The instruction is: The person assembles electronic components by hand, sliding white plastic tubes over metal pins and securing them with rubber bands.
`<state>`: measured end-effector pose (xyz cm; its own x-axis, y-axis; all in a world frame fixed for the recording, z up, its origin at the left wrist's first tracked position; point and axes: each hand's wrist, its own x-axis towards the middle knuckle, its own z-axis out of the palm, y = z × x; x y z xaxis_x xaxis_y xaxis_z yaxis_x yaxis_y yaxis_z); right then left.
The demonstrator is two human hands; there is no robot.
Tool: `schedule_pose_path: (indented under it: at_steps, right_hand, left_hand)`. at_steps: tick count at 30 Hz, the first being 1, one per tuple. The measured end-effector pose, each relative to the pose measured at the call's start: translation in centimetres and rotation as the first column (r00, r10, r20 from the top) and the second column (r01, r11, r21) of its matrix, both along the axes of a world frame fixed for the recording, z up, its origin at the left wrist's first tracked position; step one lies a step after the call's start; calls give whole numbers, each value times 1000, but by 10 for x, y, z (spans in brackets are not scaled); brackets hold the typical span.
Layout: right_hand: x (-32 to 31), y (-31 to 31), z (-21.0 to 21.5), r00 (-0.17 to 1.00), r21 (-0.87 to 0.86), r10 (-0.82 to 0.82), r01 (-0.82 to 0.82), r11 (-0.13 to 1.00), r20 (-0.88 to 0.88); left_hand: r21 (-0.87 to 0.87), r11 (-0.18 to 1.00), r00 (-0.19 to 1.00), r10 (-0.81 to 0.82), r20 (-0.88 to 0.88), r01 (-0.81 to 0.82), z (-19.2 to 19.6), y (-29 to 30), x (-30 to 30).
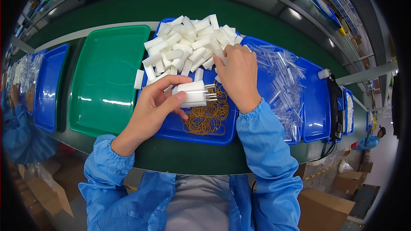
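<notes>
a green table (265,25) runs through a factory line, carrying trays. the left hand (150,107) has its grip closed on a stack of white foam blocks (192,93) with metal pins, just above the rubber bands (207,117) in a blue tray (171,130). the right hand (237,75) reaches into the pile of white foam pieces (188,45) beyond; its grip is hidden. clear plastic tubes (282,81) lie to its right, a green tray (107,77) left of the left hand.

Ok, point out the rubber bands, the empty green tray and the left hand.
rubber bands (207,117): head view, middle of the tan heap.
green tray (107,77): head view, bare floor of the tray.
left hand (154,102): head view, back of the hand.
</notes>
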<state>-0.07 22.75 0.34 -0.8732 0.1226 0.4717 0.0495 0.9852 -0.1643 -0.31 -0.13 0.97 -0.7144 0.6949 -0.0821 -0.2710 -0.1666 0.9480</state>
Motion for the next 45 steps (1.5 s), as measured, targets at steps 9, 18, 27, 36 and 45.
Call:
schedule_pose_path:
  at_steps: [9, 18, 27, 36, 45]
  right_hand:
    - [42, 25, 20, 994, -197, 82, -66, 978, 77]
    - [36, 87, -3, 974, 249, 1, -59, 967, 225]
    - [59, 73, 33, 943, -191, 127, -69, 979, 307]
    - [94, -4, 38, 910, -733, 343, -397, 552, -234]
    - [105, -12, 16, 968, -953, 132, -236, 190, -213]
  left_hand:
    - [-19, 992, 992, 126, 5, -125, 1, -5, 2]
    - [-27, 996, 995, 89, 40, -88, 1, -2, 2]
    - [-6, 997, 994, 82, -66, -83, 4, -3, 4]
    - [-24, 997, 969, 70, -238, -78, 1, 3, 9]
    - [-86, 990, 920, 69, -386, -110, -8, 2, 11]
